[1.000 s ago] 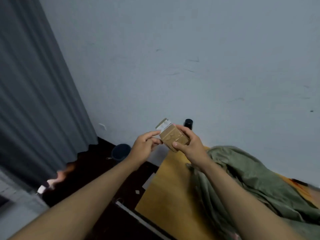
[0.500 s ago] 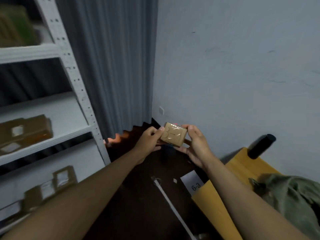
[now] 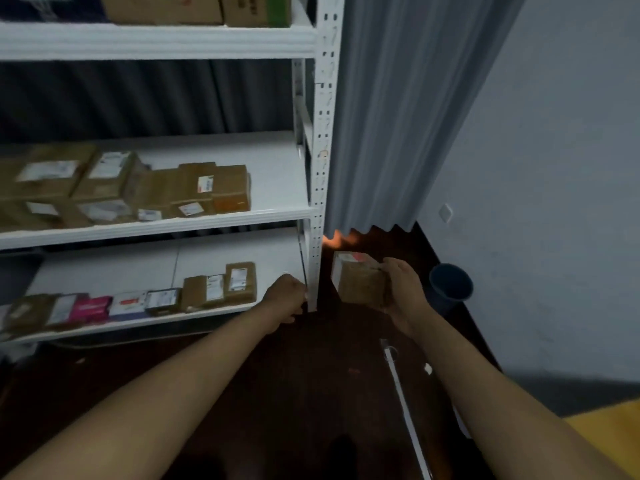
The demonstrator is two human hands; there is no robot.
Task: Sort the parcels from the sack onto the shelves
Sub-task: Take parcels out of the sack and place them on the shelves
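My right hand (image 3: 403, 294) grips a small brown cardboard parcel (image 3: 358, 280) with a white label on top, held just right of the white shelf post (image 3: 320, 168). My left hand (image 3: 285, 299) hangs beside the post's foot with its fingers curled and holds nothing. The white metal shelves (image 3: 156, 223) fill the left of the view. Several brown labelled parcels (image 3: 221, 188) lie on the middle shelf. Several smaller parcels (image 3: 239, 282) line the front of the lower shelf. The sack is out of view.
A grey curtain (image 3: 388, 116) hangs right of the shelves against a pale wall. A dark blue bin (image 3: 450, 284) stands on the dark floor by the wall. A white rod (image 3: 405, 410) lies on the floor. A yellow table corner (image 3: 606, 424) shows at lower right.
The view has swung left from the table and sack to the shelves. My left hand has let go of the parcel and dropped away; my right hand alone carries it now.
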